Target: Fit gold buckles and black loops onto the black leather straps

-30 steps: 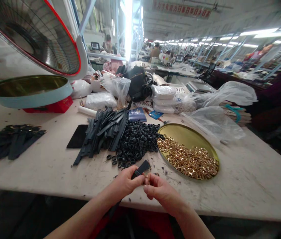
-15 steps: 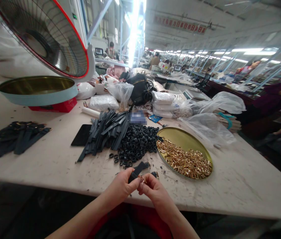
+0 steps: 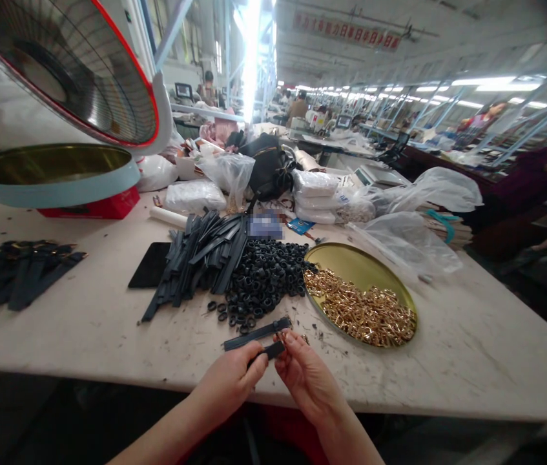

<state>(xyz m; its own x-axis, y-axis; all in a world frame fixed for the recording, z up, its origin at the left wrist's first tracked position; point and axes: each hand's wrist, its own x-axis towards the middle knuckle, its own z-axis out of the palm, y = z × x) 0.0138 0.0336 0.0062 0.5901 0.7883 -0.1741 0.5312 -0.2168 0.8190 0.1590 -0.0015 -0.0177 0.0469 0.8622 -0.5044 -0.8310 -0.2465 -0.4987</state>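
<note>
My left hand (image 3: 232, 378) and my right hand (image 3: 305, 371) meet at the table's near edge, both pinched on a short black strap (image 3: 273, 350). A small gold buckle (image 3: 281, 336) sits at my right fingertips, on or beside the strap's end. A second black strap (image 3: 256, 334) lies flat just beyond my hands. Further out are a heap of black loops (image 3: 263, 278), a bundle of black straps (image 3: 205, 255) and a gold tray (image 3: 350, 261) holding a pile of gold buckles (image 3: 365, 313).
Finished black straps (image 3: 16, 278) lie at the far left. A round tin (image 3: 50, 174) and a fan (image 3: 64, 64) stand at the back left. Plastic bags (image 3: 409, 239) and white packets (image 3: 314, 194) crowd the back. Other people work at distant tables.
My hands have lowered toward the table edge. A black strap now lies flat on the table beyond them, and the strap in my hands points sideways instead of upward.
</note>
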